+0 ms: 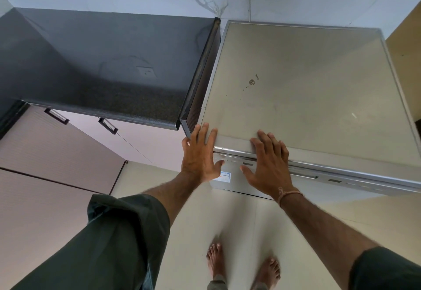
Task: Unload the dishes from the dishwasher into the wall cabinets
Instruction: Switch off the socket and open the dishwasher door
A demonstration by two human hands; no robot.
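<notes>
dark counter [102, 62] beside shut dishwasher [307, 84]; hands [232, 160] cover its front edge

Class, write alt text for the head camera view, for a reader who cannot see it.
Seen from above, both hands, the left hand and the right hand, rest spread open on the front top edge of a closed steel dishwasher. A dark countertop adjoins it on the left; bare feet stand on the pale floor below.

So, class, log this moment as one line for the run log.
stage: start | dishwasher: door shut | left hand: flat on front edge | right hand: flat on front edge | dishes: none visible
</notes>
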